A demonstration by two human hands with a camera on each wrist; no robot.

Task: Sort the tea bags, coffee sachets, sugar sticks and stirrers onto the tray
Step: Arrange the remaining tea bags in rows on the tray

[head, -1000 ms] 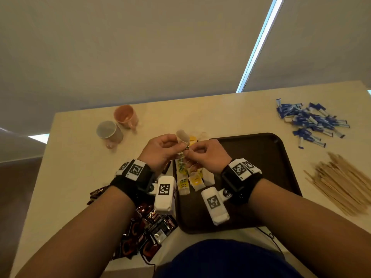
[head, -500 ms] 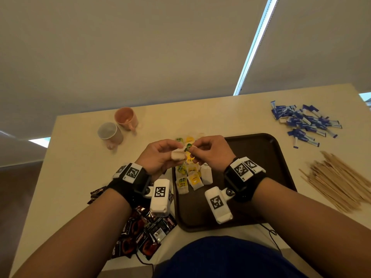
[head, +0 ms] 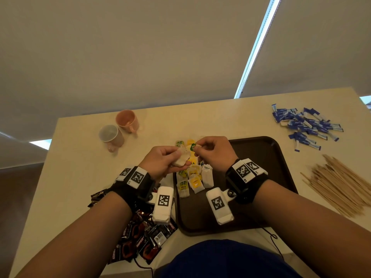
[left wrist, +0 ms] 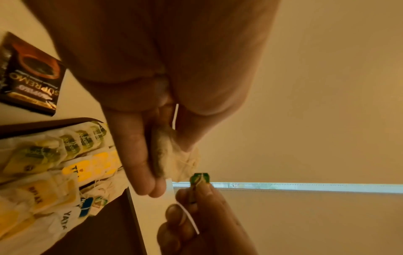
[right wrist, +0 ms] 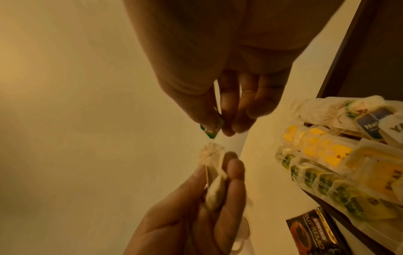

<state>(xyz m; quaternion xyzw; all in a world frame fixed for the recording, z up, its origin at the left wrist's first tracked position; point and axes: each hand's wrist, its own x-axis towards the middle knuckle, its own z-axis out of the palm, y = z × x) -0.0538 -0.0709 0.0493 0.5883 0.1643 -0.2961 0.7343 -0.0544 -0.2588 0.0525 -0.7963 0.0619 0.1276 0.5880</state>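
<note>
My left hand [head: 170,159] pinches a pale tea bag [head: 182,157] between thumb and fingers, above the tray's far left corner. In the left wrist view that tea bag [left wrist: 174,160] sticks out past the fingertips. My right hand [head: 208,150] pinches the bag's small green tag [head: 193,146], seen close in the right wrist view as the green tag [right wrist: 212,129] just above the tea bag [right wrist: 212,172]. The dark brown tray [head: 267,167] holds several tea bags [head: 193,178] in rows along its left side.
Dark coffee sachets [head: 144,237] lie left of the tray near the table's front edge. Blue sugar sticks [head: 305,125] are heaped at the far right, wooden stirrers [head: 341,181] below them. Two cups [head: 118,129] stand at the far left.
Both hands have come down and slightly apart; the left now holds the bag lower, and the right has drawn the green tag away to the right.
</note>
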